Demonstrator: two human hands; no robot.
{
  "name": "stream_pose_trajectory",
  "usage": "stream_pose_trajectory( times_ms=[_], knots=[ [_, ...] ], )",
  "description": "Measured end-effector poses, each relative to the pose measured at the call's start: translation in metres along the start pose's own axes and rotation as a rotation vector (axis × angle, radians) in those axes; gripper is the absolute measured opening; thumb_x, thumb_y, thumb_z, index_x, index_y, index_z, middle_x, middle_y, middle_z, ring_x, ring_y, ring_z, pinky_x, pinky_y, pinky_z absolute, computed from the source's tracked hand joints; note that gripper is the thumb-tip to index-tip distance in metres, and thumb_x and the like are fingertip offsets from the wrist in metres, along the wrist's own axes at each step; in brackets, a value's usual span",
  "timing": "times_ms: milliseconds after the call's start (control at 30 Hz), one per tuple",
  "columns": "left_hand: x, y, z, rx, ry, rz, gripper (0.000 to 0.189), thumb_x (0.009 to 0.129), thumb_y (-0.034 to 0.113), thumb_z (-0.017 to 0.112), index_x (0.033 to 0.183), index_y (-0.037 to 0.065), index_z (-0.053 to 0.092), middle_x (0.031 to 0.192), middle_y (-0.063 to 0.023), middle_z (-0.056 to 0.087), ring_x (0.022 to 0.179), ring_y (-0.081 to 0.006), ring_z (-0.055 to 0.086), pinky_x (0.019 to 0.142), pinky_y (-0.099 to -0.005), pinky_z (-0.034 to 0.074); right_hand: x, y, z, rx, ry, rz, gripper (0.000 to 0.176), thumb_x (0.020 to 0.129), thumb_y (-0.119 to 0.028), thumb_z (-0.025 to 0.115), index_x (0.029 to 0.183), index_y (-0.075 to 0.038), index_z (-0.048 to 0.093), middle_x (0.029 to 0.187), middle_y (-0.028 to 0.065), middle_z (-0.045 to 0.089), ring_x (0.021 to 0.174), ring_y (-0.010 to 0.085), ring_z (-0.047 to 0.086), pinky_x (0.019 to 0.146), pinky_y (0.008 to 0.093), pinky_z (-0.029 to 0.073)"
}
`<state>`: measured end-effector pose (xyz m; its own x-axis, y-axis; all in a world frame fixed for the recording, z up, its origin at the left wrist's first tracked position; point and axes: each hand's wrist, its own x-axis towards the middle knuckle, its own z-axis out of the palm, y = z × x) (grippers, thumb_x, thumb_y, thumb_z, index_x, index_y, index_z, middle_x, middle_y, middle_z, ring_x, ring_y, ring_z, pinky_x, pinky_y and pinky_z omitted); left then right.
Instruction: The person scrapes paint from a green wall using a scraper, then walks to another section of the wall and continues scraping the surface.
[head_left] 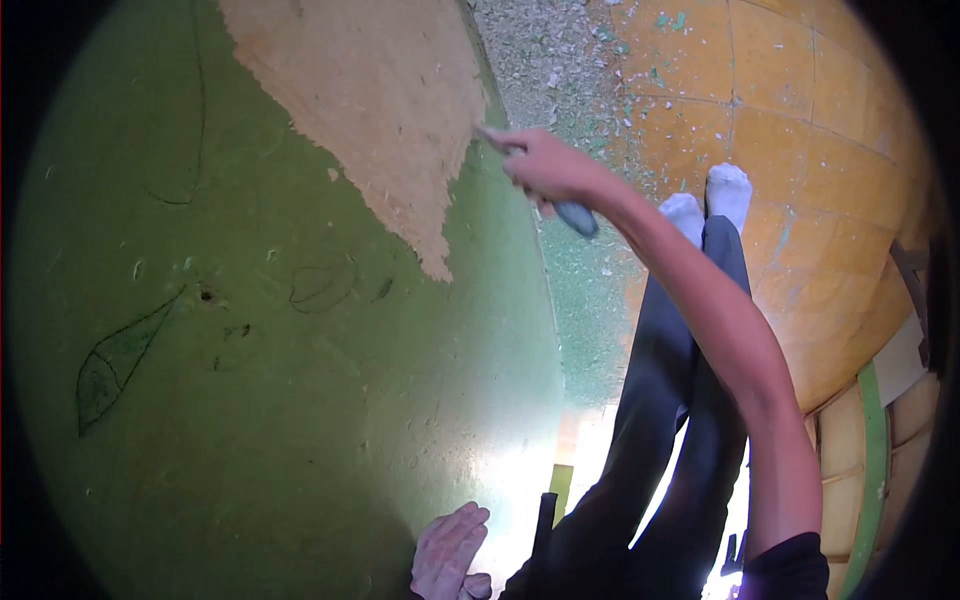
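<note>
My right hand (550,168) is closed around a scraper, whose rounded blue-grey handle (577,218) sticks out below the fist. The tool's front end is blurred and lies at the right border of a bare beige patch (370,110), close to the lower edge of a green painted wall (300,400). That patch has ragged edges and narrows to a point. At the bottom of the view my left hand (450,550) lies against the green paint, fingers stretched out and close together, holding nothing visible.
Grey and green paint flakes (590,290) cover the floor along the wall. Orange-brown flooring (780,100) carries scattered chips. My legs and white-socked feet (728,190) stand beside the debris. Drawn lines, including a leaf-like shape (110,370), and small dents mark the wall.
</note>
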<state>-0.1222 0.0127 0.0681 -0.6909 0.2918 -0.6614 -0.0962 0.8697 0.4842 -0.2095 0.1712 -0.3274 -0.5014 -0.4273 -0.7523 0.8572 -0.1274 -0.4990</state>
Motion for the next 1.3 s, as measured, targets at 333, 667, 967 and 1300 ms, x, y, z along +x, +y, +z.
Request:
stream_pose_trajectory(
  times_ms=[333, 667, 967, 1300],
  knots=[
    [0.01, 0.002, -0.004, 0.095, -0.01, 0.155, 0.048, 0.105, 0.027, 0.039, 0.107, -0.014, 0.063, 0.1, -0.0288, 0.07, 0.097, -0.0412, 0.07, 0.085, -0.0479, 0.057, 0.009, -0.005, 0.001, -0.028, 0.087, -0.03, 0.07, 0.081, -0.005, 0.046, 0.15, -0.016, 0.045, 0.072, 0.0057, 0.057, 0.048, 0.0149, 0.052, 0.045, 0.0324, 0.047],
    [0.001, -0.003, -0.006, 0.1, -0.072, 0.1, 0.049, 0.106, 0.032, 0.038, 0.111, -0.01, 0.063, 0.101, -0.0264, 0.071, 0.096, -0.0399, 0.07, 0.085, -0.0467, 0.056, 0.023, -0.017, -0.006, -0.037, 0.103, -0.056, 0.066, 0.082, -0.006, 0.047, 0.148, -0.008, 0.047, 0.066, 0.0071, 0.056, 0.049, 0.0141, 0.053, 0.046, 0.0325, 0.049],
    [-0.005, -0.005, 0.002, 0.094, -0.015, 0.063, 0.048, 0.106, 0.034, 0.038, 0.116, -0.006, 0.062, 0.104, -0.0237, 0.07, 0.099, -0.0389, 0.069, 0.087, -0.0458, 0.055, 0.041, -0.01, -0.014, -0.109, 0.135, -0.119, 0.065, 0.084, -0.007, 0.046, 0.149, -0.008, 0.045, 0.07, 0.0062, 0.054, 0.049, 0.0145, 0.053, 0.046, 0.0328, 0.05],
    [0.01, 0.005, 0.0, 0.095, 0.006, 0.114, 0.05, 0.106, 0.029, 0.038, 0.109, -0.014, 0.062, 0.099, -0.0279, 0.071, 0.098, -0.0404, 0.07, 0.086, -0.0478, 0.057, 0.033, 0.013, -0.006, 0.006, 0.032, 0.019, 0.065, 0.086, -0.006, 0.047, 0.15, -0.01, 0.043, 0.075, 0.0054, 0.056, 0.052, 0.0124, 0.053, 0.047, 0.0311, 0.049]
  ],
)
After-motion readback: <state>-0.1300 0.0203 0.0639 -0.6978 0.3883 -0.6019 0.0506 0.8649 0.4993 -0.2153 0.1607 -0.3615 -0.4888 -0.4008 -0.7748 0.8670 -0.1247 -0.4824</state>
